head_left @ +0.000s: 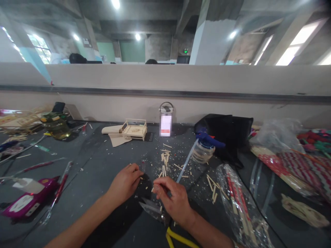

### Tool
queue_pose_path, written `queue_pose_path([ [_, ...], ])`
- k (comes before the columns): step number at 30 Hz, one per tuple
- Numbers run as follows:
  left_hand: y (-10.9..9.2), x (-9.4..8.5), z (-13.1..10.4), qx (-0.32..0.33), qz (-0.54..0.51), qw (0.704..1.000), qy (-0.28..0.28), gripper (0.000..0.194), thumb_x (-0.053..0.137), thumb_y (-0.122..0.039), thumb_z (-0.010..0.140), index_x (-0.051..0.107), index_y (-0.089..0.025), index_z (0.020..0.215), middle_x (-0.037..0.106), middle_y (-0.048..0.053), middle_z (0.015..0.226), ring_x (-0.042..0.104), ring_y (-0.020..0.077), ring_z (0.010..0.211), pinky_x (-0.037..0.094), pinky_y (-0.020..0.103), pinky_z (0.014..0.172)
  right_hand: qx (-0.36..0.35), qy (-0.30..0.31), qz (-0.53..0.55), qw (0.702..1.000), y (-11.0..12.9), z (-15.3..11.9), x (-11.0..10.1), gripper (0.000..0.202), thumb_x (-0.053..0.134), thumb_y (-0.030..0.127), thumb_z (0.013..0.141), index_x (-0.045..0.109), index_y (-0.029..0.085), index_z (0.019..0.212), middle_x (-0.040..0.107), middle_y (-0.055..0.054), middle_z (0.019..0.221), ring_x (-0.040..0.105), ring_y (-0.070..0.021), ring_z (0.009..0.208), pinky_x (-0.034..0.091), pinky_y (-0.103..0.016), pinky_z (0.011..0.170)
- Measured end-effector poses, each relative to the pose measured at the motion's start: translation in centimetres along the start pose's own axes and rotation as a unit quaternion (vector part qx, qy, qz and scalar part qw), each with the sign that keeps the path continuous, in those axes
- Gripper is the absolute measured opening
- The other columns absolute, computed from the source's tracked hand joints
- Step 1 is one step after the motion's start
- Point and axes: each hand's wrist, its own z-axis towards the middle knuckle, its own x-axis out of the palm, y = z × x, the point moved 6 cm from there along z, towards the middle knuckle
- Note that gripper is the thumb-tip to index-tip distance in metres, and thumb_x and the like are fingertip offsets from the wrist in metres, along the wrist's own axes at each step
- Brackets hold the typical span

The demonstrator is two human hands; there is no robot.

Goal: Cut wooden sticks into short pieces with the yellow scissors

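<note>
Wooden sticks (163, 171) point away, just far of your right hand (175, 199), which pinches a pale bit (152, 189); your left hand (126, 182) curls, hold unclear.

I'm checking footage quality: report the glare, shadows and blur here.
Head view: a ceiling lamp and the right-hand windows burn out to white. Head view: a dark shadow spreads on the tabletop beside the left forearm. Head view: the left hand and right hand look fairly clear, the far wall hazy, the screen pixelated.
</note>
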Motion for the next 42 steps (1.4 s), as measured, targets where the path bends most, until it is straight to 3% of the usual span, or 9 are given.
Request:
queue_pose_path([
  [6, -0.4, 0.3, 0.7, 0.012, 0.023, 0.999, 0.039, 0.026, 0.048, -0.009, 0.087, 0.065, -0.019, 0.070, 0.064, 0.008, 0.078, 0.061, 0.0231, 0.077, 0.044, 0.036, 0.076, -0.044, -0.003, -0.046, 0.998, 0.5, 0.1, 0.0, 0.014, 0.050, 0.025, 0.094, 0.064, 0.021, 0.091, 0.072, 0.001, 0.072, 0.065, -0.0114, 0.058, 0.049, -0.020, 0.061],
  [14, -0.9, -0.5, 2.5, -0.016, -0.082, 0.996, -0.007, 0.014, 0.047, -0.014, 0.087, 0.059, -0.019, 0.081, 0.065, 0.003, 0.076, 0.061, 0.0172, 0.069, 0.045, 0.027, 0.063, -0.123, -0.058, -0.149, 0.979, 1.7, 0.6, -1.7, 0.014, 0.051, 0.025, 0.094, 0.064, 0.022, 0.095, 0.075, 0.000, 0.081, 0.070, -0.0123, 0.071, 0.052, -0.020, 0.069],
  [17, -1.9, -0.9, 4.0, -0.050, -0.225, 0.973, -0.029, 0.008, 0.054, -0.020, 0.084, 0.059, -0.019, 0.078, 0.064, 0.000, 0.071, 0.059, 0.0143, 0.065, 0.044, 0.024, 0.059, -0.119, -0.126, -0.228, 0.958, 1.6, 2.3, -5.4, 0.017, 0.049, 0.024, 0.095, 0.064, 0.023, 0.101, 0.075, -0.004, 0.090, 0.069, -0.0163, 0.081, 0.052, -0.026, 0.076],
  [21, -2.5, -0.5, 4.9, -0.132, -0.459, 0.875, -0.083, 0.013, 0.066, -0.028, 0.075, 0.059, -0.018, 0.071, 0.060, -0.002, 0.066, 0.053, 0.0125, 0.060, 0.041, 0.023, 0.056, -0.049, -0.222, -0.354, 0.907, 0.2, 6.0, -12.6, 0.026, 0.047, 0.024, 0.093, 0.059, 0.018, 0.116, 0.069, -0.012, 0.108, 0.063, -0.0250, 0.096, 0.048, -0.041, 0.089],
  [23, -2.3, 0.0, 4.7, -0.164, -0.514, 0.835, -0.106, 0.014, 0.069, -0.030, 0.072, 0.062, -0.018, 0.077, 0.060, -0.002, 0.067, 0.053, 0.0121, 0.061, 0.042, 0.022, 0.057, -0.005, -0.234, -0.413, 0.880, -1.2, 7.7, -15.7, 0.041, 0.053, 0.022, 0.085, 0.054, 0.013, 0.125, 0.062, -0.018, 0.122, 0.055, -0.0326, 0.112, 0.043, -0.050, 0.095],
  [27, -1.4, 1.2, 4.0, -0.199, -0.559, 0.798, -0.103, 0.023, 0.071, -0.034, 0.072, 0.071, -0.019, 0.090, 0.065, 0.000, 0.074, 0.055, 0.0126, 0.064, 0.044, 0.023, 0.060, 0.079, -0.222, -0.489, 0.840, -4.5, 9.0, -19.2, 0.049, 0.056, 0.029, 0.083, 0.053, 0.010, 0.128, 0.061, -0.023, 0.123, 0.055, -0.0400, 0.108, 0.045, -0.056, 0.084],
  [35, 0.7, 2.4, 3.6, -0.232, -0.537, 0.800, -0.134, 0.026, 0.070, -0.041, 0.076, 0.074, -0.020, 0.092, 0.063, -0.001, 0.068, 0.053, 0.0130, 0.064, 0.043, 0.023, 0.062, 0.095, -0.213, -0.525, 0.819, -5.6, 8.3, -19.4, 0.049, 0.054, 0.038, 0.087, 0.055, 0.011, 0.127, 0.062, -0.020, 0.124, 0.058, -0.0392, 0.108, 0.049, -0.055, 0.083],
  [40, 1.0, 2.3, 3.5, -0.235, -0.528, 0.803, -0.147, 0.029, 0.066, -0.044, 0.079, 0.075, -0.022, 0.095, 0.064, -0.001, 0.070, 0.056, 0.0150, 0.071, 0.045, 0.024, 0.068, -0.037, -0.154, -0.480, 0.863, -3.2, 5.7, -16.2, 0.038, 0.047, 0.034, 0.092, 0.058, 0.012, 0.121, 0.068, -0.017, 0.115, 0.063, -0.0311, 0.105, 0.052, -0.048, 0.089],
  [42, 1.0, 2.3, 3.4, -0.241, -0.520, 0.806, -0.148, 0.030, 0.067, -0.045, 0.078, 0.076, -0.023, 0.096, 0.064, -0.001, 0.069, 0.056, 0.0153, 0.071, 0.044, 0.024, 0.067, -0.039, -0.120, -0.465, 0.876, -3.0, 3.5, -14.8, 0.032, 0.046, 0.034, 0.094, 0.061, 0.017, 0.116, 0.072, -0.013, 0.108, 0.067, -0.0281, 0.099, 0.056, -0.044, 0.084],
])
